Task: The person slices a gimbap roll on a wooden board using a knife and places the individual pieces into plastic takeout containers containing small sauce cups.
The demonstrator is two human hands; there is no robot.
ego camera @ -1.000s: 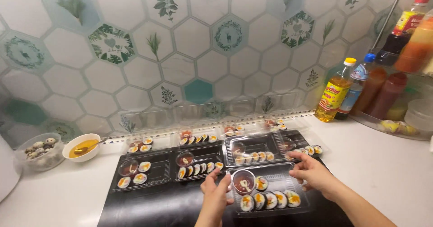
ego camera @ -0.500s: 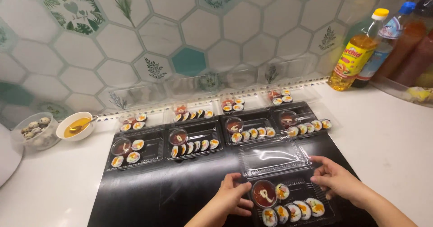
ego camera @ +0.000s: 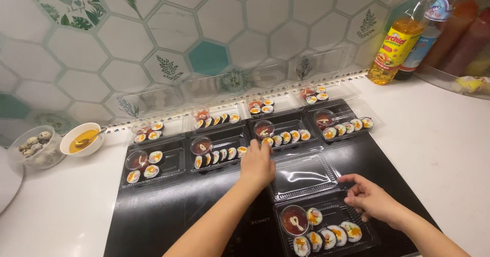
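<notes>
My left hand (ego camera: 258, 166) stretches forward over the black cooktop (ego camera: 168, 216). Its fingertips reach the gap between two middle-row sushi trays (ego camera: 217, 152), right by a cut roll (ego camera: 267, 141), and it holds nothing I can see. My right hand (ego camera: 371, 200) rests on the right rim of the near sushi tray (ego camera: 370, 236), fingers curled on it and the index finger at the corner of its open clear lid (ego camera: 303, 175). That tray holds a red sauce cup (ego camera: 294, 220) and several rolls (ego camera: 329, 234).
Several more open black trays of rolls line the cooktop up to the tiled wall. At the left stand a white bowl of yellow sauce (ego camera: 81, 140) and a clear bowl of quail eggs (ego camera: 37, 145). An oil bottle (ego camera: 398, 42) and sauce bottles stand at the back right.
My left hand let go of the near tray and reached forward to the middle row. The near tray, pulled toward me earlier, now lies still. My right hand stays on it.
</notes>
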